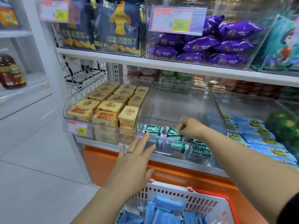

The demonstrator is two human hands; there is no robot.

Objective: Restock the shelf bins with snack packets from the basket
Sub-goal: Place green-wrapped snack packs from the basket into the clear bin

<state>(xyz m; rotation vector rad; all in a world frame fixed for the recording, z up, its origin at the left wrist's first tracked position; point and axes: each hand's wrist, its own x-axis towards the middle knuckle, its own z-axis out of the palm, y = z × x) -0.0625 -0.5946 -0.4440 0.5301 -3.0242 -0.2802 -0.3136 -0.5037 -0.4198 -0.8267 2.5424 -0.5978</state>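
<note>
A clear shelf bin (181, 109) holds green snack packets (175, 147) along its front; the right hand (191, 127) pinches one green packet (172, 131) in its fingers (181, 126), the left hand (133, 160) spread wide outside, grasping nothing.

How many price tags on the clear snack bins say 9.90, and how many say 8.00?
9.90 price tags: 2
8.00 price tag: 1
Total: 3
</note>
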